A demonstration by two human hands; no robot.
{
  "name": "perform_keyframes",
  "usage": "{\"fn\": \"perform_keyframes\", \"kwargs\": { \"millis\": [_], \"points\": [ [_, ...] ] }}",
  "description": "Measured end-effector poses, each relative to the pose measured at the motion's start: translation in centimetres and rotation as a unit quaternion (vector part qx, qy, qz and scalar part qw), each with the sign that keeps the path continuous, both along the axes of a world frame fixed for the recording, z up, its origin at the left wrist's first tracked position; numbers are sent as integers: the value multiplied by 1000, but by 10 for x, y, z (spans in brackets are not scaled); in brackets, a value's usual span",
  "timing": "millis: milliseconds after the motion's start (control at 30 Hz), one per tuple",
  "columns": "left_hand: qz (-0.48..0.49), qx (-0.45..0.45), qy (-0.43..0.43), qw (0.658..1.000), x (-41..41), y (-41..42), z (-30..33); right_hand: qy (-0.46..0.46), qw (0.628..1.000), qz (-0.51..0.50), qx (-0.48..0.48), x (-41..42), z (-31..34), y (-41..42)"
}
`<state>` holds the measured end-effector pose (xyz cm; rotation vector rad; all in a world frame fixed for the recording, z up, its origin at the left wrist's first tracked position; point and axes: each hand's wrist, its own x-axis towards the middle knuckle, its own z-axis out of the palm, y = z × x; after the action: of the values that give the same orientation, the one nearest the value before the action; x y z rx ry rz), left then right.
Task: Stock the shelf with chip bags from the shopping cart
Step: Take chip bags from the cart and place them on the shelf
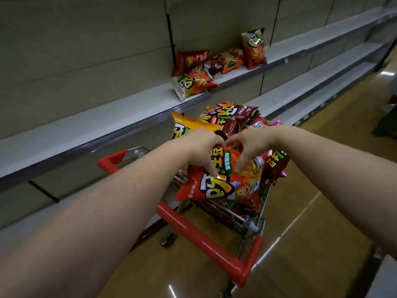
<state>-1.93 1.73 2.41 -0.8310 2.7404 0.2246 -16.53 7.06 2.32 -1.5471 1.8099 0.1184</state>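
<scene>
**Lift the red bag cleanly out of the cart**

Both your hands are on the red chip bag [223, 181] that lies on top of the heap in the shopping cart [214, 239]. Your left hand [202, 147] and right hand [247, 145] meet at its far edge, fingers [211, 166] curled onto the foil and holding it. Grip the seam rather than the puffed middle, so the chips are not crushed. Lift straight up before swinging left, or the yellow bag [187, 125] and dark brown bag [234, 119] beside it may slide off the pile. The shelf [90, 127] has bare room left of the few bags [195, 81] already there; stand this one upright, face out.
</scene>
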Motion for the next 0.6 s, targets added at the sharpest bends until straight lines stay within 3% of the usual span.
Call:
{"fn": "perform_keyframes", "kwargs": {
  "millis": [100, 200, 333, 467, 600],
  "points": [
    [-46, -78, 1, 996, 1, 3, 22, -86, 996, 6, 20, 1, 2, 0],
    [-55, -118, -5, 992, 6, 0, 37, -134, 991, -2, -29, 5, 5, -1],
    [-16, -144, 126, 981, 21, -9, 42, -192, 976, -51, -93, 7, 11, -4],
    [134, -104, 356, 919, 33, -18, 38, -324, 920, -166, -147, 6, 8, -9],
    [299, 29, 478, 825, 45, -30, 26, -391, 859, -249, -215, 14, 7, -18]
  ]
}}
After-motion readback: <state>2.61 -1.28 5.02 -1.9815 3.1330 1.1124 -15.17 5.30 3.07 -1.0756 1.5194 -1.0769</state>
